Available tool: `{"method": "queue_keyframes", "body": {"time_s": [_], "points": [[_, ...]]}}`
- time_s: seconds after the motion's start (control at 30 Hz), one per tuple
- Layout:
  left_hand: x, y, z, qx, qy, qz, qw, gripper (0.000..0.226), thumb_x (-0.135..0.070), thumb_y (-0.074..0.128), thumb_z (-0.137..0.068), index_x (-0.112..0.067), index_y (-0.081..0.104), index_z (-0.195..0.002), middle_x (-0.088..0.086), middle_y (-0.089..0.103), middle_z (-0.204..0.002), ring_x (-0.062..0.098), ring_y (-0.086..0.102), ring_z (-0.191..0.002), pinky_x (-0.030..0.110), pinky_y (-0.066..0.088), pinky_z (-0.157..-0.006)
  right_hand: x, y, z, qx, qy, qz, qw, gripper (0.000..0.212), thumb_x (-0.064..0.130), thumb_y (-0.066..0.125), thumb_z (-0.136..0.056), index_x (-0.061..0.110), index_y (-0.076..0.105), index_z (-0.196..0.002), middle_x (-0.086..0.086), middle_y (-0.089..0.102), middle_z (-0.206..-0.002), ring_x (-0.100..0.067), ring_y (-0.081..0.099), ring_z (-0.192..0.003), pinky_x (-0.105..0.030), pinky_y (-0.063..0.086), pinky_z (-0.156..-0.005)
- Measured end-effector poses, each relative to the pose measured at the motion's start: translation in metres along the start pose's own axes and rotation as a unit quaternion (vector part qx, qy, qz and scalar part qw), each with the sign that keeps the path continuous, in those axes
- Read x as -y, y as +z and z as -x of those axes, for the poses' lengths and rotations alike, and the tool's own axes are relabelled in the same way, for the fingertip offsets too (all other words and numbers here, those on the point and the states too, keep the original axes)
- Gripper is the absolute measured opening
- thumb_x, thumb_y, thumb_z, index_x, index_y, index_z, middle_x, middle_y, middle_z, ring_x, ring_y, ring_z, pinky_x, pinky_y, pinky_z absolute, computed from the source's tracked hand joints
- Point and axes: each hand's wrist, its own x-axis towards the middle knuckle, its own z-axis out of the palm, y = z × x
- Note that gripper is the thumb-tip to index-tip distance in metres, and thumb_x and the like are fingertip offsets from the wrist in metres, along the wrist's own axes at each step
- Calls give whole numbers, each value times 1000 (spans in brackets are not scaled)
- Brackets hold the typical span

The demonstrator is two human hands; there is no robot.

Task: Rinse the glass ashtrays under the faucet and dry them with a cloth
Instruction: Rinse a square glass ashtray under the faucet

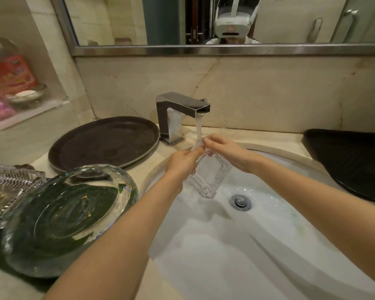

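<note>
A square cut-glass ashtray (208,178) is held on edge over the white sink (268,224), its top corner under the water stream from the chrome faucet (180,109). My left hand (182,163) grips its left edge. My right hand (227,150) holds its upper right edge, fingers curled over the top. On the counter at the left lies a large round glass ashtray (67,213), and behind it another ribbed square glass ashtray (9,187).
A round dark tray (104,141) lies left of the faucet. A black ribbed tray (355,161) sits at the right of the sink. A wall niche (15,87) at far left holds a small dish and coloured packets. A mirror hangs above.
</note>
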Motion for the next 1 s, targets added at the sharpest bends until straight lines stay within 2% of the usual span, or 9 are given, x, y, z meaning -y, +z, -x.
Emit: {"method": "queue_keyframes", "body": {"time_s": [0.13, 0.2, 0.3, 0.4, 0.5, 0.63, 0.73, 0.83, 1.0], "points": [[3, 1, -1, -28, -30, 87, 995, 27, -38, 50, -94, -15, 64, -90, 4, 63, -84, 20, 56, -78, 31, 43, -72, -12, -4, 9, -2, 49, 6, 999, 45, 35, 56, -90, 23, 43, -131, 10, 51, -119, -7, 50, -106, -18, 42, -78], [7, 3, -3, -36, -44, 108, 992, 28, -35, 46, -96, -16, 62, -82, 7, 64, -88, 23, 58, -84, 33, 45, -79, -17, 1, 12, -44, 59, -25, 997, 45, 36, 58, -89, 26, 43, -130, 7, 53, -120, -7, 54, -100, -22, 46, -72], [11, 5, 0, -33, -49, 110, 992, 30, -29, 40, -99, -18, 57, -78, 4, 55, -75, 15, 49, -67, 27, 39, -63, -20, 17, 16, -121, 48, -33, 991, 45, 37, 65, -83, 24, 48, -123, 9, 54, -107, -4, 55, -87, -23, 47, -64], [10, 3, 6, -24, -64, 130, 989, 29, -30, 36, -101, -21, 60, -86, 2, 62, -84, 14, 53, -69, 25, 39, -58, -23, 28, 15, -174, 36, -16, 984, 55, 43, 67, -80, 17, 52, -126, 2, 58, -118, -15, 57, -102, -28, 49, -75], [9, 1, 6, -4, -80, 125, 989, 28, -43, 41, -97, -21, 60, -100, 0, 63, -92, 16, 58, -81, 27, 44, -66, -23, 32, 11, -209, 61, -15, 976, 64, 52, 61, -81, 14, 51, -132, -4, 56, -130, -20, 55, -111, -34, 48, -88], [17, 2, -3, -7, -85, 63, 994, 50, -55, 59, -83, -18, 60, -116, 5, 67, -110, 25, 62, -99, 38, 50, -88, -22, 33, 11, -216, 101, -69, 969, 47, 47, 51, -91, 15, 58, -124, -3, 62, -115, -16, 56, -89, -24, 44, -64], [21, 2, -3, -31, -50, -29, 998, 59, -56, 60, -81, -12, 60, -119, 7, 66, -109, 22, 62, -91, 34, 50, -78, -25, 31, 11, -202, 102, -74, 971, 44, 46, 51, -91, 17, 57, -124, -2, 57, -125, -17, 52, -100, -30, 45, -72], [22, 0, -1, -25, -4, -66, 997, 57, -47, 58, -87, -5, 55, -124, 15, 63, -114, 16, 59, -75, 27, 42, -56, -24, 31, 13, -167, 72, -72, 981, 41, 36, 53, -92, 14, 54, -126, -5, 53, -130, -15, 48, -101, -26, 43, -69], [13, -1, 5, 16, -4, 33, 999, 35, -16, 60, -90, -8, 55, -123, 8, 65, -109, 24, 61, -96, 35, 48, -78, -26, 24, 12, -183, 72, -155, 968, 50, 19, 59, -91, 11, 41, -137, -9, 49, -130, -19, 51, -104, -31, 45, -80]]}}
